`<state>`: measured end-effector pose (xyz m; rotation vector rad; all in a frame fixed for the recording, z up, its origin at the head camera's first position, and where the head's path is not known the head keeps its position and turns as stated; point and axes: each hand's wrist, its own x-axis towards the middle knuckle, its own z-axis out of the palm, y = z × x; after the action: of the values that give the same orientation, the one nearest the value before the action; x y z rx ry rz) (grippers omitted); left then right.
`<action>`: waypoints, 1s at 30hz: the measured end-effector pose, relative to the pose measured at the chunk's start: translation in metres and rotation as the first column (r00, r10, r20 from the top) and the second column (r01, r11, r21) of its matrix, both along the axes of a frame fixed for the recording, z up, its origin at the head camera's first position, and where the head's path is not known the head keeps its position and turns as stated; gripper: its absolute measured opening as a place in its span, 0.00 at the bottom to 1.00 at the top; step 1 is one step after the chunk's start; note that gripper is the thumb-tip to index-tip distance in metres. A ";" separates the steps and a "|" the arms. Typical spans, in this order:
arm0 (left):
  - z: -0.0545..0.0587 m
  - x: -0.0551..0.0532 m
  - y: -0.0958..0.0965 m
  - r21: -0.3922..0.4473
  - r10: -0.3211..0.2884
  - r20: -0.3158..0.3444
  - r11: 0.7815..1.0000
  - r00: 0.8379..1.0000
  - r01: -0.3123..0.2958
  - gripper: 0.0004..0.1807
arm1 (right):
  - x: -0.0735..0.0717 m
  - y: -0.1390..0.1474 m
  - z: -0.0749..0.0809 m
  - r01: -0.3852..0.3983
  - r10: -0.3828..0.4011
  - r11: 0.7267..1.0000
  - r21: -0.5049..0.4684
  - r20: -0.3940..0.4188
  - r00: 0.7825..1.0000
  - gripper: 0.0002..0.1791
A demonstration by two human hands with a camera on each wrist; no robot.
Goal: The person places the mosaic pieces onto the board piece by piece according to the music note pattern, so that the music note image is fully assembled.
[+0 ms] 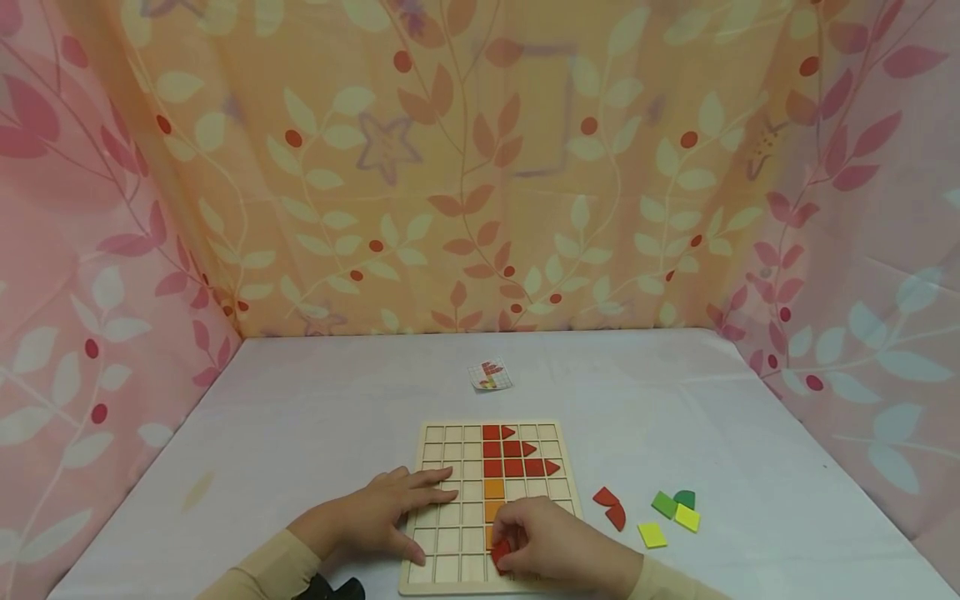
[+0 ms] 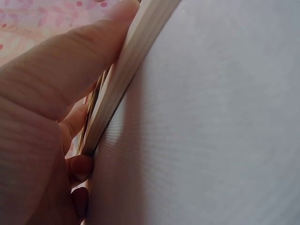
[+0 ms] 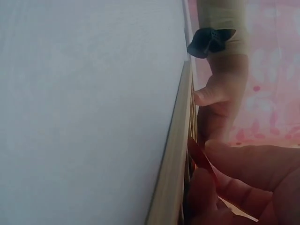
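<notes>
A wooden grid board [image 1: 448,570] lies on the white table. My left hand [image 1: 378,512] rests on its left side, fingers spread over the cells; in the left wrist view the thumb [image 2: 70,65] lies against the board's edge. Between thumb and fingers, my right hand [image 1: 555,546] pinches a small red tile [image 1: 500,557] low over the board, below the orange squares [image 1: 493,489]. The fingers cover part of this tile, so its full shape is hidden. Farther up the grid are rows of red squares [image 1: 513,468], each row ending in a red triangle [image 1: 552,467].
Right of the board lie two red curved-edge pieces [image 1: 615,517], a green square [image 1: 663,504], a dark green rounded piece [image 1: 685,498] and two yellow squares [image 1: 652,535]. A small pattern card [image 1: 491,375] lies beyond the board. Patterned cloth [image 1: 465,167] encloses the table's back and sides.
</notes>
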<state>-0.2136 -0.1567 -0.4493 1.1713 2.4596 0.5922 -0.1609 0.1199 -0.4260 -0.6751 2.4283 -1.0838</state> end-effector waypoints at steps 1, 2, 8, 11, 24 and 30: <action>0.000 0.000 0.000 -0.002 0.000 0.000 1.000 1.000 0.000 0.42 | 0.000 0.000 0.000 -0.001 0.001 1.000 0.007 0.004 1.000 0.06; -0.001 0.000 0.000 -0.004 0.000 -0.002 1.000 1.000 0.000 0.42 | 0.000 0.001 0.001 -0.004 0.004 1.000 0.012 0.004 1.000 0.07; -0.002 -0.001 0.000 -0.011 0.007 -0.003 1.000 1.000 -0.007 0.42 | -0.001 0.002 0.000 -0.044 0.046 0.999 0.030 -0.051 0.998 0.08; -0.003 -0.001 0.000 -0.001 0.008 0.001 1.000 1.000 -0.008 0.41 | -0.001 0.000 -0.002 -0.066 0.069 0.997 0.037 -0.092 0.993 0.08; 0.000 -0.001 -0.001 0.017 -0.015 -0.013 1.000 1.000 0.015 0.42 | 0.001 -0.007 -0.002 -0.075 0.102 0.989 0.130 -0.217 0.971 0.11; 0.000 -0.001 -0.001 0.010 -0.009 -0.015 1.000 1.000 0.009 0.42 | 0.002 -0.010 0.002 -0.050 0.075 0.990 0.135 -0.191 0.979 0.12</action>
<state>-0.2143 -0.1572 -0.4490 1.1943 2.4655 0.5959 -0.1591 0.1102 -0.4240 -0.8446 2.5965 -0.8624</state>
